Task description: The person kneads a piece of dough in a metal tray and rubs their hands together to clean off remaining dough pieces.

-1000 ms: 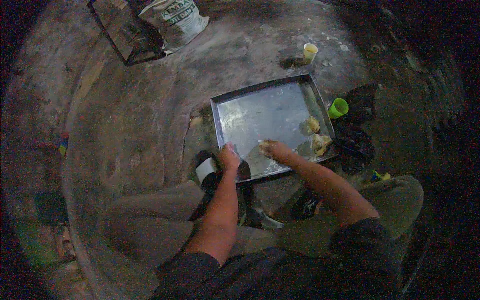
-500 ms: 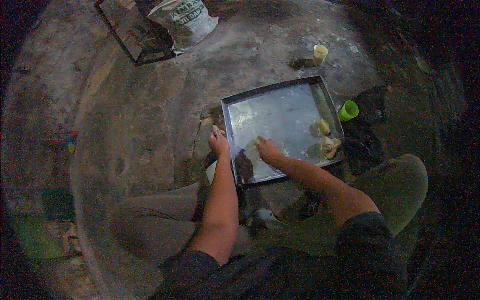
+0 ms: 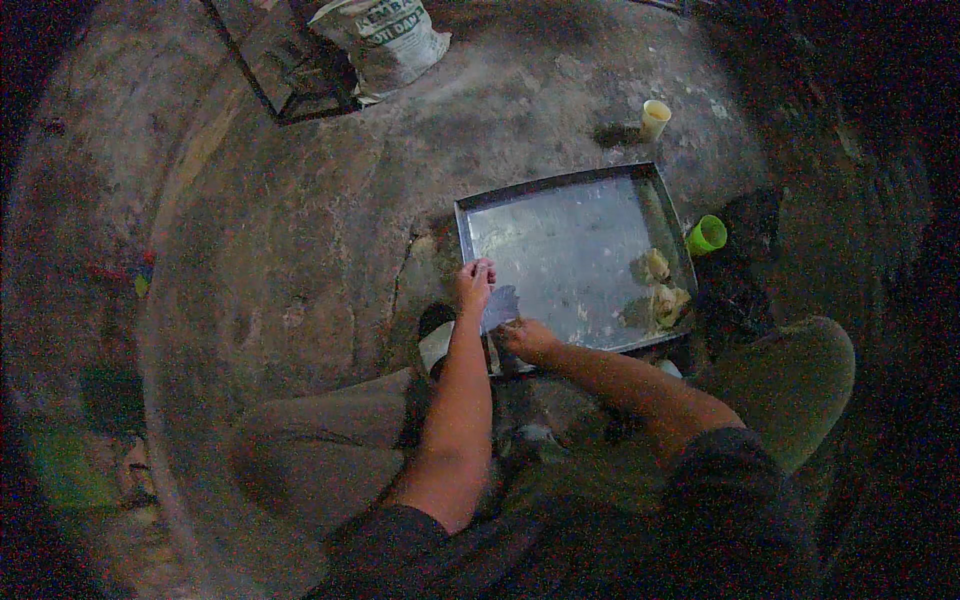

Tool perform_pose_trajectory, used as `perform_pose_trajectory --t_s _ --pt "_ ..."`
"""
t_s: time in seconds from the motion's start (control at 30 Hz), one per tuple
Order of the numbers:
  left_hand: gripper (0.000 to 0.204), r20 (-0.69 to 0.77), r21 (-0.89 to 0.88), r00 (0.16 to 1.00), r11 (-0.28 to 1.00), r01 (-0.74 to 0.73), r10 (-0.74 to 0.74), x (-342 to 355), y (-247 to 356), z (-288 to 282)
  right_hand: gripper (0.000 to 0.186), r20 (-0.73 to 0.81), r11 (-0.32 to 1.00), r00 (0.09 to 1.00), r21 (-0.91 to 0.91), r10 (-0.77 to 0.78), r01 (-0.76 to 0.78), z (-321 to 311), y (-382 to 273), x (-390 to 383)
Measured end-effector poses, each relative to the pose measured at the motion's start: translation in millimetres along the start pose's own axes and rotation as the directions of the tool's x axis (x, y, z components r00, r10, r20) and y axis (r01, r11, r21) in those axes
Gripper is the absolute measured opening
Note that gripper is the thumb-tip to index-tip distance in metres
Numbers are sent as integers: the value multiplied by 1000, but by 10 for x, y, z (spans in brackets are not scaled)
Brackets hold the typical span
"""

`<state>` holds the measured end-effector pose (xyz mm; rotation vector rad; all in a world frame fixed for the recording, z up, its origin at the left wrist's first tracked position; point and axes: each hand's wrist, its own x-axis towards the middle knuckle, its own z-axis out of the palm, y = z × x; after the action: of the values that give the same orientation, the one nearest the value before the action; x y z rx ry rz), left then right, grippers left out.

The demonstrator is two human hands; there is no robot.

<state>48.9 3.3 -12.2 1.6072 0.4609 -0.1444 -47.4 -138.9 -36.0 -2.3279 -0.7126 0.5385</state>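
Observation:
A wide shallow metal tray point(image 3: 570, 235) with dark raised sides sits before my crossed legs. My left hand point(image 3: 476, 285) is at the tray's left side, its fingers curled together; whatever they may pinch is too small to make out. Close by, my right hand point(image 3: 528, 341) is low over the tray's near left corner, fingers bent downward and closed, their tips blurred. Two pale lumps that look like dough, a smaller lump point(image 3: 656, 264) and a larger lump point(image 3: 668, 304), lie along the tray's right side. A dark patch like a shadow falls between my hands.
A green cup point(image 3: 708, 234) lies tipped against the tray's right side, beside a black plastic bag point(image 3: 735, 290). Beyond the tray, a pale yellow cup point(image 3: 655, 119) stands on the rough floor. A white printed sack point(image 3: 395, 45) leans by a dark frame point(image 3: 290, 112) at the far left.
My left hand has come rightward from outside the tray to its left rim. My right hand has drawn back toward me, to the near left corner. The view has shifted slightly.

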Motion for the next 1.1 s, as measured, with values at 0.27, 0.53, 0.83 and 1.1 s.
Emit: perform_pose_trajectory --t_s 0.27,0.53,0.83,1.1 --pt "24 55 311 991 942 -130 119 -104 -106 393 33 -270 936 940 -224 210 -273 -703 920 -277" --pt "55 189 -382 930 849 366 -316 -541 317 1626 32 -598 941 753 -7 -275 338 -1274 1806 -239" --pt "39 -18 -440 967 871 220 -253 -618 765 1708 37 -84 913 922 197 379 -357 -2629 310 -633" --pt "24 147 -629 948 713 310 -283 -571 985 1995 47 -380 747 741 620 553 -239 -2419 307 -339"
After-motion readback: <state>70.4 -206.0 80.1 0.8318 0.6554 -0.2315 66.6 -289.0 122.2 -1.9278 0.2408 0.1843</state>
